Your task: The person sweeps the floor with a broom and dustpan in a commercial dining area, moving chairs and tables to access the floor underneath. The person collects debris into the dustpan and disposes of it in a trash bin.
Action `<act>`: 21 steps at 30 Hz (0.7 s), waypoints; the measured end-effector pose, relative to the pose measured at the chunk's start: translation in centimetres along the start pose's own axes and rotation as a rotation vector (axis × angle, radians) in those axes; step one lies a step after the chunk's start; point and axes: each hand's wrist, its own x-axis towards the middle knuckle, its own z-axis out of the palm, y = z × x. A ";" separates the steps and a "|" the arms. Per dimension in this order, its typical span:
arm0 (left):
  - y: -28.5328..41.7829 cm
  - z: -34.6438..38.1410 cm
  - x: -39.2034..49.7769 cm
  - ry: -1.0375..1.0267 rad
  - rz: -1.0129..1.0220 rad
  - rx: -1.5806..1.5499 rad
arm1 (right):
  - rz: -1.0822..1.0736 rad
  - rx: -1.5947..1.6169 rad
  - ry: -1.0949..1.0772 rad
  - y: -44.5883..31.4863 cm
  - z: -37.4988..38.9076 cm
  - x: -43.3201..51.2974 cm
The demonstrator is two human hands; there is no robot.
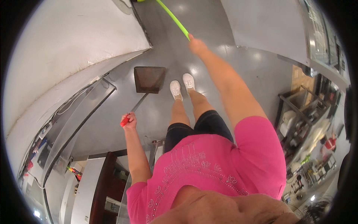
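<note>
My left hand [129, 120] grips the red handle [125, 121] of a long-handled dustpan. The thin metal shaft [139, 102] runs down to a dark brown pan [150, 79], which appears to be at the floor to the left of my white shoes [175, 89]. In my right hand [197, 46], slightly blurred, is a bright green pole [174, 18], apparently a broom handle. It reaches forward to the top edge of the view, beside the corner of a white wall. Only a sliver of yellow-green shows at its far end, and the rest of it is cut off.
A white wall [84, 33] with a sharp corner stands ahead on the left. Below it hangs a clear plastic strip curtain or panel [72, 112] with a dark edge. A white counter side [268, 25] rises at the right, and a cluttered metal rack [296, 106] stands behind it.
</note>
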 end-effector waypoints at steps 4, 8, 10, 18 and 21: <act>-0.4 0.7 0.4 0.017 -0.003 0.024 | -0.014 -0.034 -0.013 17.9 2.7 -13.4; 0.4 0.8 1.1 0.018 -0.029 0.060 | 0.280 -0.367 -0.259 27.7 -2.2 -32.1; 0.7 0.9 1.2 -0.007 -0.008 0.132 | 0.454 -0.412 -0.371 29.1 -3.4 -40.6; 2.0 1.2 2.3 0.084 -0.121 0.259 | 0.880 -0.250 -0.436 33.6 2.1 -65.7; 0.8 1.9 1.9 0.102 -0.048 0.342 | 0.958 -0.173 -0.298 34.7 3.1 -70.4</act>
